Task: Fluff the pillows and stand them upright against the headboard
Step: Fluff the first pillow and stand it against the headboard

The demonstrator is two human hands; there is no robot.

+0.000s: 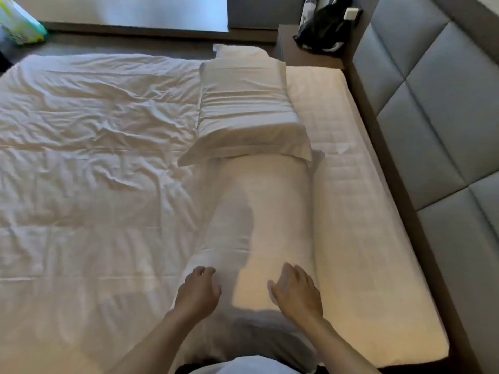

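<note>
Both hands, left hand [198, 290] and right hand [297, 291], rest spread and empty on the near pillow [256, 211], which lies flat along the bed [81, 157]; the far pillow [245, 103] overlaps its 12 o'clock end. Soft, light, crumpled white cotton: probably best gripped at the side edges, with the padded grey headboard [432, 117] at 3 o'clock

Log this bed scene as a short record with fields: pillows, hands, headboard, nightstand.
near pillow: lying flat on the bed, lengthwise, apart from the headboard
far pillow: lying flat, its near end overlapping the near pillow
left hand: open, on the near pillow's near end
right hand: open, on the same pillow
headboard: grey padded panels, no pillow against it
nightstand: holds a black bag
</note>
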